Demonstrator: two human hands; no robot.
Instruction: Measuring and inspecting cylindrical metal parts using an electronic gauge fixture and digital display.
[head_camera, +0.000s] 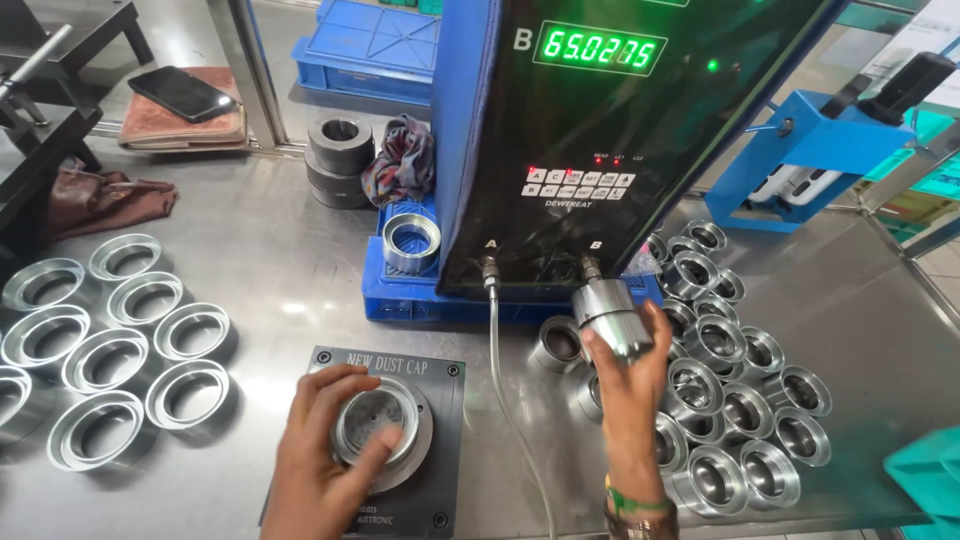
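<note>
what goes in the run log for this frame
left hand: on ring in gauge fixture | right hand: holds metal cylinder

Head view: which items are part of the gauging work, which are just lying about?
In use:
left hand on ring in gauge fixture
right hand holding metal cylinder
readout unit
ring batches

Lying about:
phone
rags
blue crate

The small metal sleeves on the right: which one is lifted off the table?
The sleeve gripped in the right hand, raised against the black gauge unit. The other sleeves sit on the steel table.
</note>
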